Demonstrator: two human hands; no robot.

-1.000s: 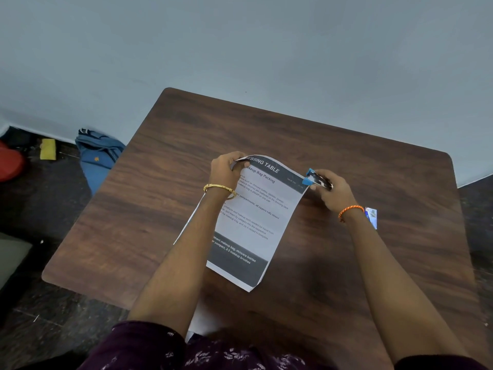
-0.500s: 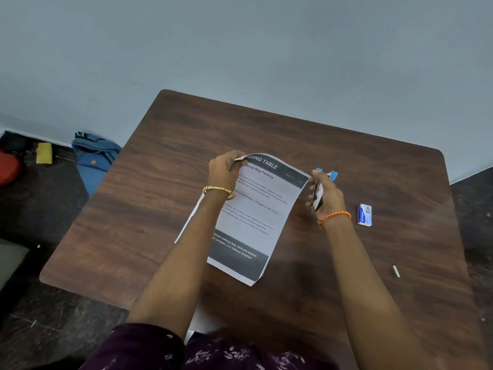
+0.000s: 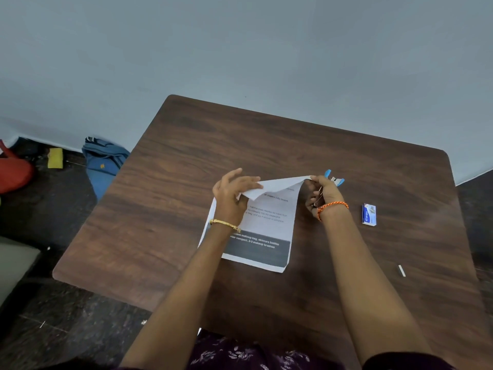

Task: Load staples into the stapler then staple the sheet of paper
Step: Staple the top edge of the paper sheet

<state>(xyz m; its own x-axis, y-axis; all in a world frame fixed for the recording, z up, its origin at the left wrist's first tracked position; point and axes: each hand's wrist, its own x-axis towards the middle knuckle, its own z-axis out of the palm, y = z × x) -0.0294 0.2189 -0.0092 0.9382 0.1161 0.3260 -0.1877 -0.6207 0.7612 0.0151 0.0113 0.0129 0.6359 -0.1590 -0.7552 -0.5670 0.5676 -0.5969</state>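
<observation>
Fingers of the right hand curl round the stapler and pinch the sheet's lifted far corner; the left hand holds the folded-over top edge of the sheet of paper, whose lower part lies on the table. A staple box lies right of the right wrist.

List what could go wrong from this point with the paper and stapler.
1. The sheet of paper has its top edge lifted and folded toward the person, held by the left hand; stapling now might pin the fold.
2. The right hand holds both the stapler and the paper's corner, so the grip may slip.
3. A loose staple strip lies near the table edge and could get knocked off.
</observation>
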